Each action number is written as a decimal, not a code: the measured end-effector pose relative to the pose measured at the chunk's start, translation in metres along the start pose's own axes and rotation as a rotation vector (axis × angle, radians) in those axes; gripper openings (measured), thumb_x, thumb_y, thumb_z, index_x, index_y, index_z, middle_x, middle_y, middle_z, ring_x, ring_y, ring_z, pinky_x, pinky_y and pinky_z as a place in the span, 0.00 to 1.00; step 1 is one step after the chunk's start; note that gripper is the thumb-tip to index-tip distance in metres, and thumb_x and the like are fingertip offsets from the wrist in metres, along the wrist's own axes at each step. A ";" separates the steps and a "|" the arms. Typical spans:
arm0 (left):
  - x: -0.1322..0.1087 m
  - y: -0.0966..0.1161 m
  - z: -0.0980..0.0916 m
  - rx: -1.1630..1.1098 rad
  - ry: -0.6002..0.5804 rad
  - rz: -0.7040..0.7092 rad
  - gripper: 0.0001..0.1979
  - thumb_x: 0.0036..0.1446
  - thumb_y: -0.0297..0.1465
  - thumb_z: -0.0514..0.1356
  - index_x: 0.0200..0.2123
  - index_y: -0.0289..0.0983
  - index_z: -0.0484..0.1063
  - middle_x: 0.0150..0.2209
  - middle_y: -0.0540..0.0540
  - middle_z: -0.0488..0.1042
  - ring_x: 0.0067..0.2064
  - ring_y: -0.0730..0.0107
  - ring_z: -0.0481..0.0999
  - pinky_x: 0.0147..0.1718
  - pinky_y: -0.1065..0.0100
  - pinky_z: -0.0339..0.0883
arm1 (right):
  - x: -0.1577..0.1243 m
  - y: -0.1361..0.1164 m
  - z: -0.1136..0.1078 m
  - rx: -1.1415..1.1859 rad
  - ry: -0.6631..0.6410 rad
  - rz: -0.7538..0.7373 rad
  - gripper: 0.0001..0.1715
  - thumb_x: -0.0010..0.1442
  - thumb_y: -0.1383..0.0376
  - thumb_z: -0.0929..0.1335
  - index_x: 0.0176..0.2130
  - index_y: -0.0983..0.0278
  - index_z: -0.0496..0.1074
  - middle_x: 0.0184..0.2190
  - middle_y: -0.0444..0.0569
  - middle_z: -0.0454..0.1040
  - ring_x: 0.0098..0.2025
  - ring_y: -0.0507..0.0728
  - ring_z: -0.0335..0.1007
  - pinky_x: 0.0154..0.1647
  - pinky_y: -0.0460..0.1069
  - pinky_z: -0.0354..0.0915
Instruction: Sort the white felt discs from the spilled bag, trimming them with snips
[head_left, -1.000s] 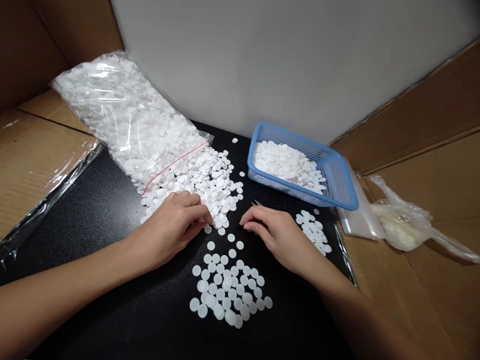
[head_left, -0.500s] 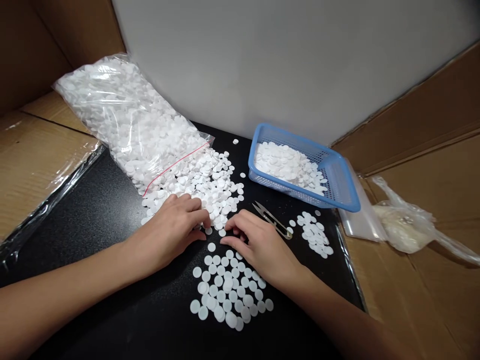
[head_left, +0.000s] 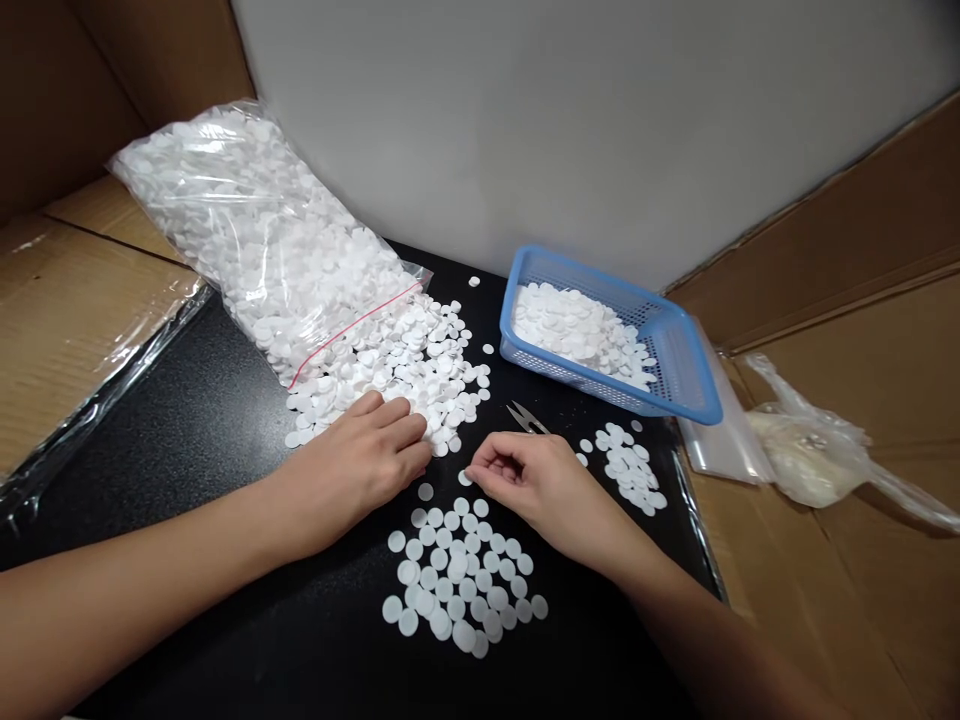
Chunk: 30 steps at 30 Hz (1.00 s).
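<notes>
**Black tabletop (head_left: 210, 640) w/ flat round white discs (head_left: 458, 566), front ctr.**

Rear L: clear plastic bag (head_left: 247, 240) full of same. Rear R: blue perforated plastic basket (head_left: 585, 379), part-filled. At bag mouth: loose white-disc pile (head_left: 420, 365). L hand (head_left: 367, 455): curled at pile edge; grip hidden, can't tell. R hand (head_left: 540, 485): partly hiding slim metal snips (head_left: 529, 419); thumb & index close together at single white disc (head_left: 464, 478), pinch or touch unclear.

White discs (head_left: 457, 567) lie heaped and scattered on a black tabletop (head_left: 187, 420).

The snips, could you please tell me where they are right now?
In the head view, the snips lie just right of centre, partly hidden by the right hand and near the blue basket.
</notes>
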<state>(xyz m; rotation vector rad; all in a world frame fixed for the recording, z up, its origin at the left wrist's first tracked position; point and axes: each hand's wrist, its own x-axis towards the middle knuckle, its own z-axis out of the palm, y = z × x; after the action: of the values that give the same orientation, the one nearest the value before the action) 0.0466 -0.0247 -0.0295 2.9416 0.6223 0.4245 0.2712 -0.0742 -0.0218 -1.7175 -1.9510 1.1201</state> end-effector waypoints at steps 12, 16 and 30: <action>-0.004 -0.010 0.004 -0.148 -0.051 -0.081 0.05 0.64 0.26 0.60 0.34 0.38 0.71 0.34 0.49 0.71 0.37 0.64 0.66 0.36 0.62 0.50 | 0.000 0.002 -0.002 -0.041 -0.021 -0.202 0.06 0.63 0.68 0.69 0.33 0.61 0.75 0.31 0.43 0.74 0.31 0.52 0.69 0.30 0.47 0.63; -0.002 -0.012 0.003 -0.149 -0.056 -0.080 0.07 0.66 0.27 0.58 0.33 0.38 0.71 0.33 0.49 0.70 0.36 0.64 0.66 0.36 0.62 0.50 | 0.000 0.003 -0.005 -0.069 -0.001 -0.227 0.09 0.66 0.71 0.66 0.36 0.60 0.75 0.35 0.45 0.76 0.38 0.54 0.73 0.39 0.49 0.67; -0.005 0.001 -0.001 -0.429 -0.177 -0.295 0.06 0.62 0.25 0.58 0.33 0.38 0.73 0.31 0.50 0.74 0.32 0.69 0.73 0.31 0.70 0.60 | 0.000 0.000 0.000 -0.048 -0.078 -0.185 0.10 0.65 0.73 0.66 0.35 0.60 0.74 0.35 0.44 0.74 0.37 0.53 0.72 0.37 0.49 0.67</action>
<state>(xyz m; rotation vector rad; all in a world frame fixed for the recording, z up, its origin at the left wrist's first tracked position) 0.0420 -0.0276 -0.0295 2.4028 0.8092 0.2281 0.2714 -0.0742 -0.0217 -1.4995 -2.1503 1.0967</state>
